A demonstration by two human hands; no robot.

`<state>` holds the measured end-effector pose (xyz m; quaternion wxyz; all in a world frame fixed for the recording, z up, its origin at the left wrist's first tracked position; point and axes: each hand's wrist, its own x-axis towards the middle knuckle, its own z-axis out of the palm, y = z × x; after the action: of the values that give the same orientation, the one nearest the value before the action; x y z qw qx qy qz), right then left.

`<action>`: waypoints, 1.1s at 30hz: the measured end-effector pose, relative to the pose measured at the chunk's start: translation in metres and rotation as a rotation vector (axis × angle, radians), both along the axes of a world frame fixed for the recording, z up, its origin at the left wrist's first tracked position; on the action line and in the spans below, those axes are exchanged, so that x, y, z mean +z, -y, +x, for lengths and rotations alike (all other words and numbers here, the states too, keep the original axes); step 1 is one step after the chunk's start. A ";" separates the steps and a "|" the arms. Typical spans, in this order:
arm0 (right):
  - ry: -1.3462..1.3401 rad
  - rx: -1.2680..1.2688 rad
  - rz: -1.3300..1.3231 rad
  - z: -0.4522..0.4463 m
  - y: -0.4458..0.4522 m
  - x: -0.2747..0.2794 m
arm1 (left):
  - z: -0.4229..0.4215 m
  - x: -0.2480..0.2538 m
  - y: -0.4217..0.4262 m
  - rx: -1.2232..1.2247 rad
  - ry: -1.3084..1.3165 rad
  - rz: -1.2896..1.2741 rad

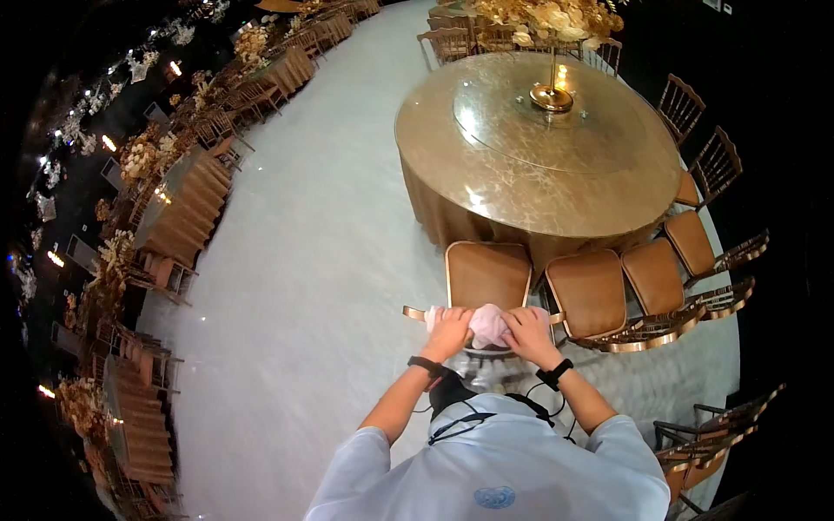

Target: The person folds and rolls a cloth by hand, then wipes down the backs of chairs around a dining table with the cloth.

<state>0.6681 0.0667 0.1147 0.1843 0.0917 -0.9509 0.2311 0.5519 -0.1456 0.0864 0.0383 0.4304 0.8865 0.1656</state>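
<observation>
Pink cloth (488, 325), bunched across the back of a chair and held by both hands. Clock directions are taken from the cloth, with twelve o'clock toward the top of the view. At nine o'clock, the left hand (450, 332): fingers bent, about half closed over the fabric. At three o'clock, the right hand (529, 333): fingers likewise bent on the fabric, a fold bulging between the two hands. The undersides of both hands are hidden, so how tightly they press cannot be told. Tips of the top rail (414, 313) project beyond the cloth on either side. At twelve o'clock, the chair seat (488, 273), close to the round table (556, 200); between two and three o'clock, a neighbouring seat (586, 295). At about half past twelve, a gold stand (552, 99) on the glossy tabletop.

Possible faults: uneven pressure from the two hands could twist the chair into its neighbour; a hard forward push could drive the seat against the table and jar the stand; a loose fold could slip or snag at a rail tip; the black strap (462, 423), at six o'clock, could catch on the chair if the wearer leaned closer.
</observation>
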 end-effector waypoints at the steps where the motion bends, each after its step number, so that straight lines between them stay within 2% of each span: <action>1: -0.002 -0.016 0.014 0.002 -0.006 0.001 | 0.000 0.000 -0.002 -0.009 -0.012 -0.002; 7: -0.010 -0.067 -0.031 0.011 -0.025 -0.008 | -0.003 0.011 0.002 -0.048 0.091 -0.018; 14: -0.072 -0.074 -0.006 0.014 -0.005 -0.012 | -0.005 0.011 0.014 -0.061 0.087 0.046; 22: -0.016 -0.018 -0.036 -0.008 0.023 -0.006 | -0.021 0.006 0.056 0.019 -0.084 0.105; 33: -0.038 0.011 -0.020 -0.011 0.028 -0.009 | -0.020 -0.001 0.052 0.080 -0.021 0.044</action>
<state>0.6569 0.0383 0.1052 0.2018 0.0997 -0.9444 0.2397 0.5320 -0.1976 0.0858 0.0132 0.3970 0.8995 0.1818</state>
